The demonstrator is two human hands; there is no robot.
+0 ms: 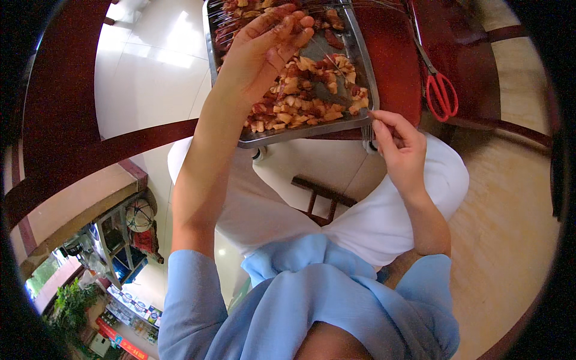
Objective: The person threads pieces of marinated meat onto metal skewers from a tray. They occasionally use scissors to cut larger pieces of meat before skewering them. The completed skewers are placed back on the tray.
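A metal tray (312, 131) of small cut meat pieces (288, 108) rests in front of me. Over its middle is my left hand (264, 51), closed with fingers curled and fingertips together; what lies inside them is hidden. A thin skewer (332, 60) slants from beside those fingertips across the tray toward its near right corner. There my right hand (399, 141) is closed in a pinch, thumb against forefinger, apparently on the skewer's near end. More thin skewers (223, 24), some loaded with meat, lie at the tray's far left.
Red-handled scissors (441, 96) lie right of the tray on a dark red surface (393, 66). My knees in white trousers (444, 168) flank the tray's near side. A dark wooden rail (150, 137) runs at left. Shelves with goods (135, 306) and a plant (72, 306) stand at lower left.
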